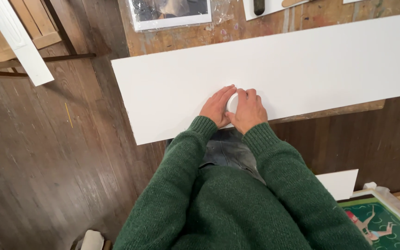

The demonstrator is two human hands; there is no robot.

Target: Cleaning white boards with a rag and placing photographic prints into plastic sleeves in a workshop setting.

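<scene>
On the long white board [274, 69], near its front edge, a small white round object [232, 103] is enclosed by 2 hands: the left hand [217, 106] and right hand [248, 111] are closed around it. No mark is seen on the board, so little appears done yet.

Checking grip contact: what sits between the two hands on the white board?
In the head view, a small white round object sits between the left hand and right hand, on the white board.
</scene>
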